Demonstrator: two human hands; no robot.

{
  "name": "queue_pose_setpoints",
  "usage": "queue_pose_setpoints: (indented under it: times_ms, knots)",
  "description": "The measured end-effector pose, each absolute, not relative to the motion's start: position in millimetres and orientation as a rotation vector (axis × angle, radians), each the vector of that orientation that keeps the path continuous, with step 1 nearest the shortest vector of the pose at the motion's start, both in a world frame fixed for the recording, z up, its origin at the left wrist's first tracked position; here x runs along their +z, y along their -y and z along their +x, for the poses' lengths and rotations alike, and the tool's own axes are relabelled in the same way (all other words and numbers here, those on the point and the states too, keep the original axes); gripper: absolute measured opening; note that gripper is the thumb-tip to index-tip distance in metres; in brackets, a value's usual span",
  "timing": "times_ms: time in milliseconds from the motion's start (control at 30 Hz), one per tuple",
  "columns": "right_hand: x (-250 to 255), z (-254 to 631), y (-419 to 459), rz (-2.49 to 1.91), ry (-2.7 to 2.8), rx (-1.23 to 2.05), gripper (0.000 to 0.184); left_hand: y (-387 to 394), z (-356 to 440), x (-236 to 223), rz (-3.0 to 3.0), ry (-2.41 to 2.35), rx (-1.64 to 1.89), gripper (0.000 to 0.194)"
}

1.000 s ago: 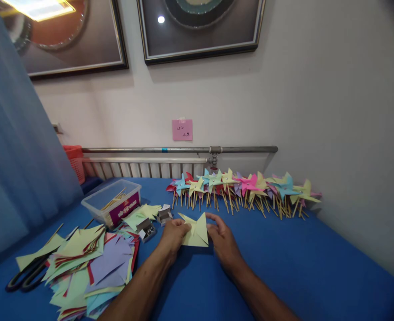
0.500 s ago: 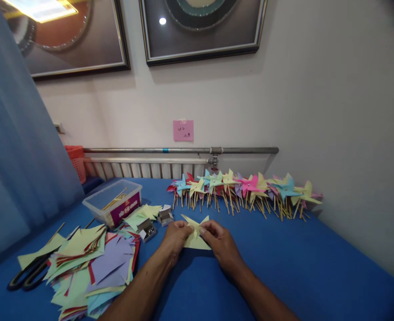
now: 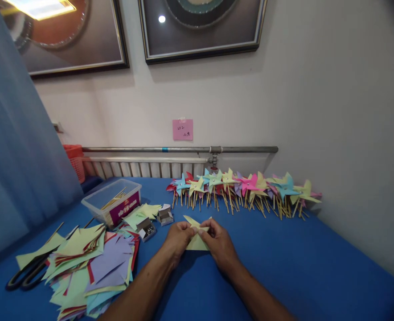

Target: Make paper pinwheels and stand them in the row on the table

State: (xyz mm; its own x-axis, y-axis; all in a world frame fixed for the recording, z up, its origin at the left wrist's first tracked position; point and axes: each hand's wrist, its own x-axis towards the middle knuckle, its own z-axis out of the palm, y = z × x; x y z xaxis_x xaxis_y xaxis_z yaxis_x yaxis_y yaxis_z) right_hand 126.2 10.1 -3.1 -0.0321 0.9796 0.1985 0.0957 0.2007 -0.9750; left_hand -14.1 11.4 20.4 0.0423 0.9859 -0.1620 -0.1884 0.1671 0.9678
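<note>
Between my hands is a pale yellow paper pinwheel [image 3: 197,242], its corners partly folded toward the middle. My left hand [image 3: 179,238] pinches it from the left, with thumb and fingers near the centre. From the right, my right hand [image 3: 217,240] grips the folded paper, its thumb pressed close to the left thumb. The fingertips cover the centre, so I cannot tell whether a pin is there. Left of my hands stand two small open boxes: one box [image 3: 146,230] holds shiny metal pins, and the other box [image 3: 165,216] is behind it.
A stack of coloured paper squares [image 3: 113,261] lies at left, beside black-handled scissors [image 3: 33,272]. Behind it a clear plastic tub [image 3: 93,207] holds thin sticks. Finished pinwheels [image 3: 248,183] on sticks line the back of the blue table [image 3: 317,267]. A blue curtain [image 3: 19,133] hangs at left.
My hands have drawn slightly closer together at the paper's centre. The right fingers have shifted over the upper right corner, which now shows less.
</note>
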Motion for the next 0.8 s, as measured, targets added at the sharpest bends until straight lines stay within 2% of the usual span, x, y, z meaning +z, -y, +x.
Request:
queue_pose_setpoints:
  times_ms: [333, 467, 533, 700, 800]
  knots:
    - [-7, 126, -12, -1.165, 1.391, 0.936, 0.024, -9, -14, 22, 1.005, -1.102, 1.132, 0.037]
    - [-6, 126, -10, -1.154, 1.392, 0.968, 0.023, -11, -15, 19, 1.013, -1.136, 1.128, 0.032]
    - [-4, 124, -7, -1.11, 1.389, 1.016, 0.031, -12, -15, 17, 0.976, -1.134, 1.149, 0.03]
    - [2, 120, 4, -1.007, 1.511, 1.031, 0.068, -16, -17, 16, 0.826, -1.087, 1.272, 0.027]
    - [4, 118, 9, -1.045, 1.655, 0.851, 0.074, -16, -18, 18, 0.743, -1.065, 1.349, 0.026]
